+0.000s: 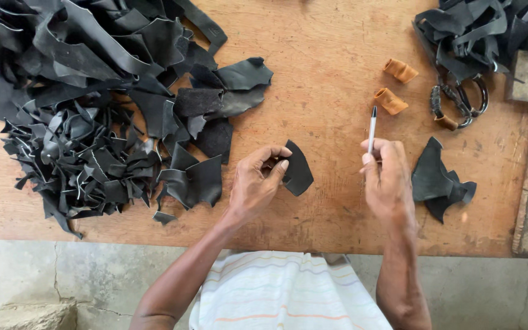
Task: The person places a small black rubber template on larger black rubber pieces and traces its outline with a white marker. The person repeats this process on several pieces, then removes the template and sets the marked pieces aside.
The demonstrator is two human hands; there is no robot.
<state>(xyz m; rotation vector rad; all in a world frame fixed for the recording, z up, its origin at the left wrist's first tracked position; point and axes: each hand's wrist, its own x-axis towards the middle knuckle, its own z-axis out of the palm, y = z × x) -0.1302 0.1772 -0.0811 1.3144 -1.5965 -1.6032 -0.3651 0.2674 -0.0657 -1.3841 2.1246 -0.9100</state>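
Between left-hand fingers, small curved black leather piece.

Counter: large scrap heap on the left half; smaller heap at far right corner, scissors just before it, two rolled finger guards to their left. Near edge: left hand holding a cut piece, right hand with a pen, a few cut pieces just right of it.

One head camera looks steeply down from close above the wooden table, its near edge lowest
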